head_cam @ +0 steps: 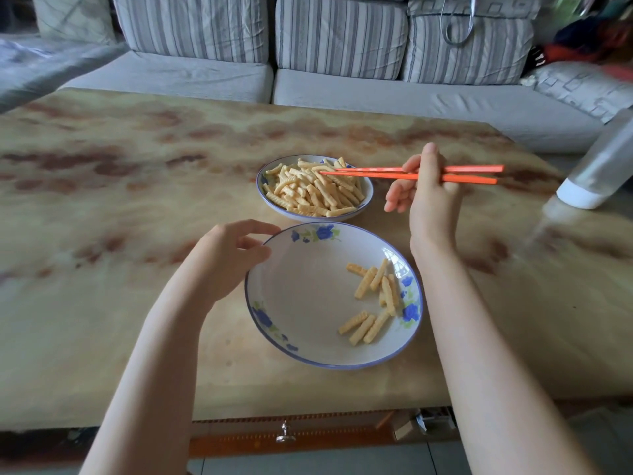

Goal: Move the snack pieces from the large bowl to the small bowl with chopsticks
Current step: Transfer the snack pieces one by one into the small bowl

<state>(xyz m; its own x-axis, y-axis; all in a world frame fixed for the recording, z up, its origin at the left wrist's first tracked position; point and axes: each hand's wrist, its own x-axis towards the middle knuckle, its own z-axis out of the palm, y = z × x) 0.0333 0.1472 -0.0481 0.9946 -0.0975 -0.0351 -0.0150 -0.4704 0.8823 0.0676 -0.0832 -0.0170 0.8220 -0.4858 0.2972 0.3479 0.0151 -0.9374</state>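
The small bowl (pixel 367 197), the farther of the two on the table (pixel 137 200), is heaped to its rim with snack pieces (pixel 308 192). They are pale yellow, ridged sticks lying every which way. The large bowl (pixel 301 303) sits nearer you, just beside the small one. It holds only a handful of sticks (pixel 373 293), gathered in two loose clusters on its right side. Both bowls are white with a blue rim and blue flowers.

Your right hand (pixel 428 197) has its grip clamped on the orange chopsticks (pixel 376 175). They lie almost level, tips close together over the far right of the small bowl's heap. You cannot tell whether the tips hold a piece, since they blend into the pile. Your fingers also hide the middle of both chopsticks.

Your left hand (pixel 229 258) is at the large bowl's left rim, fingers curled. It seems to pinch the rim between thumb and forefinger.

At the right edge a clear bottle (pixel 596 173) with a white cap leans, blurred and partly cut off.
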